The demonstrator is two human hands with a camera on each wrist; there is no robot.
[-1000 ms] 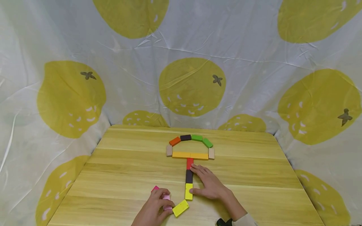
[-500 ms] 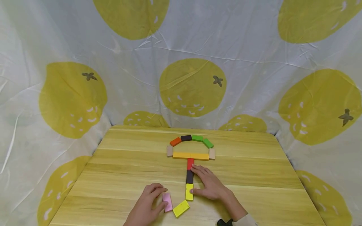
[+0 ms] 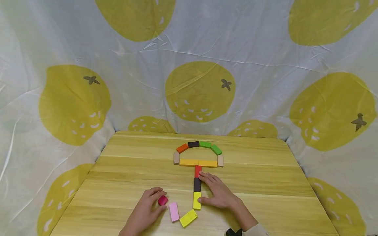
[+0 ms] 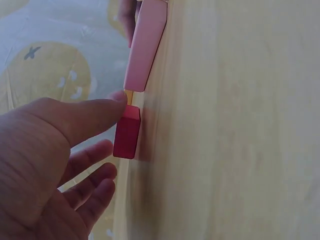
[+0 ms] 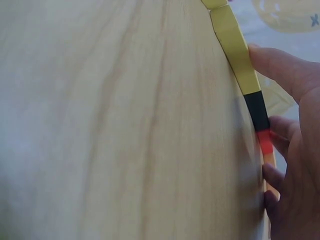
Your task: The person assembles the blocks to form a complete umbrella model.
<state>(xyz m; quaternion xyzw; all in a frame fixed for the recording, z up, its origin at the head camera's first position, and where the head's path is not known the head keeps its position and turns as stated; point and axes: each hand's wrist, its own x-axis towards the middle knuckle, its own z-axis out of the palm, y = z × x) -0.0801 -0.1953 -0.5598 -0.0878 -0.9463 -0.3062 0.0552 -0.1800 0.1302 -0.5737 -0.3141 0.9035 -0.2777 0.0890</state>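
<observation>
On the wooden table my left hand (image 3: 145, 205) is at a small magenta block (image 3: 162, 200), thumb and fingertips spread around it. The left wrist view shows the thumb across the near end of this magenta block (image 4: 127, 132), the other fingers loose beside it. A pink block (image 3: 174, 211) lies just right of it, its lower end meeting a slanted yellow block (image 3: 188, 218). My right hand (image 3: 220, 193) rests along a straight column, thumb on another yellow block (image 3: 197, 200), fingertips by the red block (image 3: 198, 171). Between these lies a black block (image 3: 197, 185).
Above the column, two orange-yellow blocks (image 3: 198, 163) form a crossbar. Over it arches a row of an orange block (image 3: 182, 148), a dark block (image 3: 193, 144) and green blocks (image 3: 205, 144), with plain wood blocks (image 3: 176, 158) at both ends. A lemon-print cloth (image 3: 200, 42) hangs behind the table (image 3: 265, 183).
My left hand has let go of the pink block beside the slanted yellow one and moved left to the magenta block. The right hand stays on the column.
</observation>
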